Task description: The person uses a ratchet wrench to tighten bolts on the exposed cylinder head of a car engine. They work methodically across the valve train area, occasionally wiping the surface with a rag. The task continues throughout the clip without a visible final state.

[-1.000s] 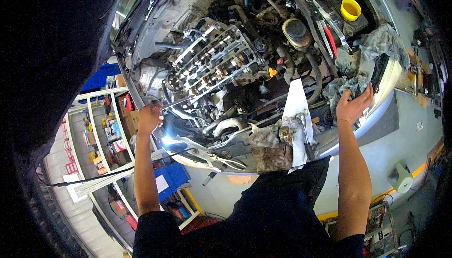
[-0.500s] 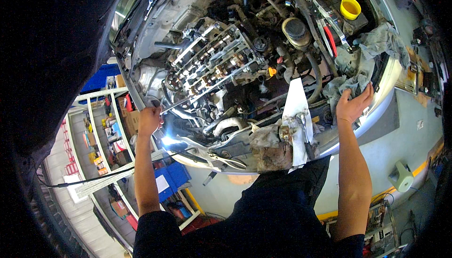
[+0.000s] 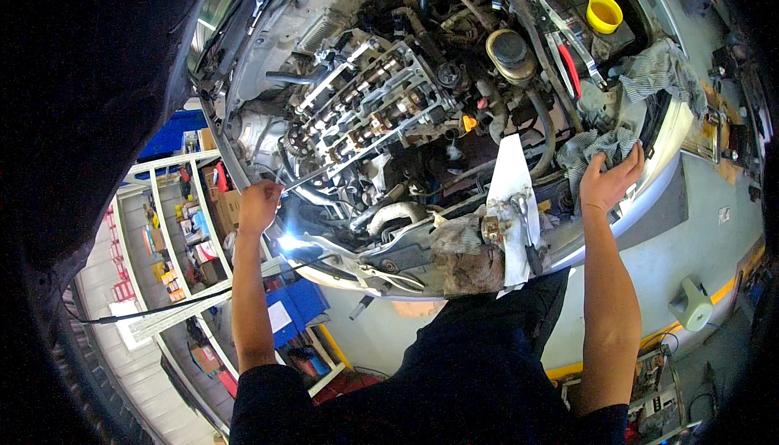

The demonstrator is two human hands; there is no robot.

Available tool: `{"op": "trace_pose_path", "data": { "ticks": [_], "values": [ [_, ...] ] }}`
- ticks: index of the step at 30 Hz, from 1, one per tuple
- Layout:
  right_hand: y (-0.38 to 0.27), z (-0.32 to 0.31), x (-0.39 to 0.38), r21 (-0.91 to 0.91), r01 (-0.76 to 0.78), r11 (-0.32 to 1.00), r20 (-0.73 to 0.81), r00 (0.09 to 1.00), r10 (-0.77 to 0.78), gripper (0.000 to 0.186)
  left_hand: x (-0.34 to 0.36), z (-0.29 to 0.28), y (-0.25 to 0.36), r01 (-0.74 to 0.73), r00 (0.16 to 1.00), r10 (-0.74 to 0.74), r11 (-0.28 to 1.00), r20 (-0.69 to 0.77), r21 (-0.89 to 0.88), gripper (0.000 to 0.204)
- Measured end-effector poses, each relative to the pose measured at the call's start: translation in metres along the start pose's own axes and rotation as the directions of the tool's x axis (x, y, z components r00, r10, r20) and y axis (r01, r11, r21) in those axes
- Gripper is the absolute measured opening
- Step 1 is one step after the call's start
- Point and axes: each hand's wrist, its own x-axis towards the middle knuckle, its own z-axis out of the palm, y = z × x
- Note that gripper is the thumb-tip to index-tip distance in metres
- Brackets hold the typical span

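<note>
My left hand (image 3: 261,202) is closed on the end of a long thin metal tool (image 3: 312,176) that lies diagonally along the near side of the opened engine's top (image 3: 369,112), where the camshafts show. My right hand (image 3: 610,177) has its fingers curled over a crumpled grey striped rag (image 3: 592,149) on the front right rim of the engine bay. A bright work light (image 3: 290,242) glows just below my left hand. Between my hands, a white strip (image 3: 513,169) with dark tools on it lies over dirty cloths (image 3: 466,258).
A yellow cup (image 3: 604,13), red-handled pliers (image 3: 568,68) and another rag (image 3: 657,72) sit at the upper right of the bay. Below left are shelves (image 3: 162,226) of parts and a black cable (image 3: 154,313). A pale green container (image 3: 690,307) stands on the floor at right.
My left hand shifts very slightly on the tool. My right hand stays on the rag, and everything else looks the same.
</note>
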Motion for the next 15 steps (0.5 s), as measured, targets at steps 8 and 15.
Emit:
{"op": "trace_pose_path", "data": {
  "ticks": [8,15],
  "values": [
    [-0.002,0.001,0.000,0.010,-0.011,1.000,0.007,1.000,0.011,0.073,0.006,0.016,0.000,-0.152,0.958,0.101,0.972,-0.267,-0.179,0.023],
    [-0.001,0.000,0.000,0.014,0.004,1.000,0.001,1.000,-0.004,0.073,0.005,0.001,-0.012,0.062,0.998,-0.058,0.988,0.036,-0.138,0.031]
  ]
}}
